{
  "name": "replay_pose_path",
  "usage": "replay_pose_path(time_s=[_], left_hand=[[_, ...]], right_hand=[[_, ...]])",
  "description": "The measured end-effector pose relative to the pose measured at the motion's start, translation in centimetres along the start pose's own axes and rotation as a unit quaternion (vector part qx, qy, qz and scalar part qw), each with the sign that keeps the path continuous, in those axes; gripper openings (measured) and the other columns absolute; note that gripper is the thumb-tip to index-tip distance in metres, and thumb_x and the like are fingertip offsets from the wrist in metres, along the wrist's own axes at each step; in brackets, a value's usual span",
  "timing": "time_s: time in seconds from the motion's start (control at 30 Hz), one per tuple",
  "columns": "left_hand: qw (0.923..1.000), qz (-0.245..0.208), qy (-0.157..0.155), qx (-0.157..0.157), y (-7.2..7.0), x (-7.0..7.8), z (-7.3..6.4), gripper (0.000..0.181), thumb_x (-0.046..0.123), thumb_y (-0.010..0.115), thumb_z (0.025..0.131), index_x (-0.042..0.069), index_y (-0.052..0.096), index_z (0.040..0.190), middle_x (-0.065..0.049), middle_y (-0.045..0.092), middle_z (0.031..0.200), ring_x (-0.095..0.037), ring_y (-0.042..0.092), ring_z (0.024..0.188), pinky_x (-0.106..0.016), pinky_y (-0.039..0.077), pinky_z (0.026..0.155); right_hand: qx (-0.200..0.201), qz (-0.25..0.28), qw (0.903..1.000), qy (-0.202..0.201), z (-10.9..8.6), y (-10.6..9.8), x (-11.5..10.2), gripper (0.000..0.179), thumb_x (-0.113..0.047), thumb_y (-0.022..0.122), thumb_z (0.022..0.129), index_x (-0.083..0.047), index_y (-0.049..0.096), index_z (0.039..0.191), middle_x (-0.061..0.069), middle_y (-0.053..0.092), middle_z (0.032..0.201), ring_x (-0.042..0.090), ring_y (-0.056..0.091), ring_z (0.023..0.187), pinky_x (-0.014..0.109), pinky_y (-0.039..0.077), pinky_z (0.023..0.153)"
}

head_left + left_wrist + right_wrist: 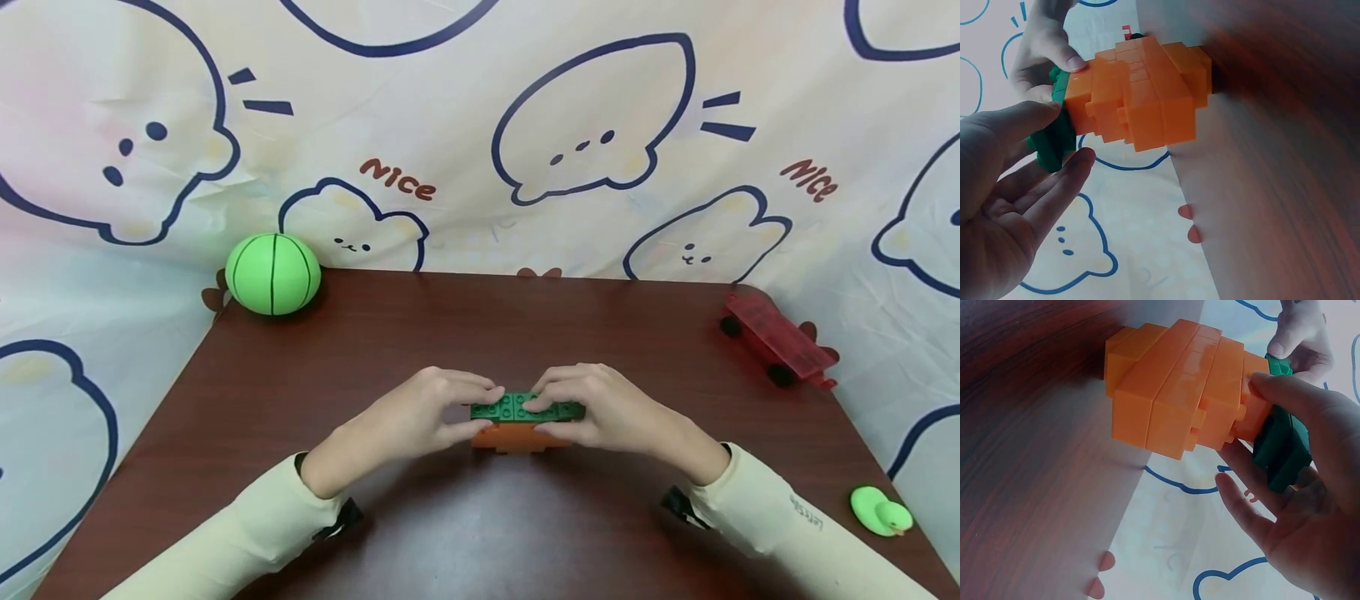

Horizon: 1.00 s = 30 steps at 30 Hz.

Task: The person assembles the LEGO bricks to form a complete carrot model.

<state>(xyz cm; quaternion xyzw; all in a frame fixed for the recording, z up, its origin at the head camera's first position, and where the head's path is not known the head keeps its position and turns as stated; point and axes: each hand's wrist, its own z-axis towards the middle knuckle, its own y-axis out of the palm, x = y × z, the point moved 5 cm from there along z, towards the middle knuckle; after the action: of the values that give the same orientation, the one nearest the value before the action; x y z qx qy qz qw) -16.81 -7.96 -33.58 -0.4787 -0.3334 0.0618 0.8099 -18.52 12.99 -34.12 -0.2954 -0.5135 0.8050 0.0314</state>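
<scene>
A building-block model stands on the table in the middle of the head view, its stepped body of orange blocks [517, 438] topped by green blocks [512, 408]. My left hand [433, 408] holds the left end of the green layer between thumb and fingers. On the other end, my right hand [594, 408] grips the model, its thumb on the upper orange block [1254, 403] and fingers around the green blocks [1285, 447]. The left wrist view shows the orange body [1147, 94] widening toward its middle and narrowing at the table. Parts of the far fingers are hidden behind the model.
A green ball [273, 275] sits at the table's back left corner. Near the right edge are a red toy car [780, 337] and, closer in, a green toy duck [879, 510]. Printed cloth [465, 100] hangs behind and beside the brown table [480, 533].
</scene>
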Motion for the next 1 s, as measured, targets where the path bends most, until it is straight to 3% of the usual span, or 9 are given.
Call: replay_pose_path(time_s=[0.3, 0.53, 0.63, 0.83, 1.0], left_hand=[[0.9947, 0.066, 0.062, 0.048, 0.3, 0.5, -0.3, 0.038, 0.011, 0.088, 0.081, 0.004, 0.077, 0.117, -0.006, 0.078, 0.112, -0.015, 0.076, 0.101, -0.024, 0.060, 0.084], [0.9911, 0.107, 0.073, 0.030, 0.4, 0.9, 0.1, 0.036, 0.017, 0.087, 0.084, 0.009, 0.077, 0.119, -0.003, 0.077, 0.112, -0.012, 0.071, 0.093, -0.019, 0.058, 0.076], [0.9918, 0.111, 0.059, 0.018, 0.4, 1.0, 0.2, 0.041, 0.017, 0.085, 0.086, 0.009, 0.073, 0.124, -0.001, 0.075, 0.107, -0.011, 0.066, 0.087, -0.019, 0.056, 0.073], [0.9962, 0.086, -0.013, -0.008, 0.3, 0.8, 0.5, 0.047, 0.015, 0.083, 0.087, 0.008, 0.060, 0.127, -0.001, 0.068, 0.097, -0.009, 0.061, 0.079, -0.018, 0.054, 0.070], [0.9953, 0.093, -0.013, -0.021, 0.4, 1.0, 0.8, 0.040, 0.014, 0.084, 0.087, 0.008, 0.064, 0.121, -0.001, 0.066, 0.094, -0.007, 0.056, 0.076, -0.015, 0.050, 0.066]], right_hand=[[0.004, -0.004, 0.9999, -0.010, 0.0, 0.0, 0.1, 0.025, -0.019, 0.086, 0.085, -0.020, 0.080, 0.109, -0.008, 0.073, 0.106, 0.004, 0.066, 0.086, 0.020, 0.053, 0.070], [-0.006, -0.040, 0.9992, -0.005, 0.1, 0.0, -0.1, 0.030, -0.024, 0.084, 0.087, -0.024, 0.074, 0.115, -0.013, 0.071, 0.107, 0.001, 0.060, 0.084, 0.023, 0.050, 0.072], [-0.013, -0.058, 0.9982, -0.003, 0.2, -0.1, -0.3, 0.036, -0.026, 0.083, 0.088, -0.025, 0.071, 0.122, -0.014, 0.071, 0.106, 0.001, 0.058, 0.083, 0.024, 0.050, 0.074], [-0.021, -0.081, 0.9963, -0.016, 0.2, 0.0, -0.4, 0.037, -0.026, 0.082, 0.089, -0.030, 0.074, 0.125, -0.011, 0.071, 0.108, 0.005, 0.059, 0.086, 0.025, 0.049, 0.074], [-0.021, -0.085, 0.9958, -0.025, 0.2, 0.1, -0.3, 0.035, -0.024, 0.081, 0.090, -0.030, 0.075, 0.124, -0.010, 0.071, 0.108, 0.004, 0.058, 0.083, 0.024, 0.047, 0.073]])
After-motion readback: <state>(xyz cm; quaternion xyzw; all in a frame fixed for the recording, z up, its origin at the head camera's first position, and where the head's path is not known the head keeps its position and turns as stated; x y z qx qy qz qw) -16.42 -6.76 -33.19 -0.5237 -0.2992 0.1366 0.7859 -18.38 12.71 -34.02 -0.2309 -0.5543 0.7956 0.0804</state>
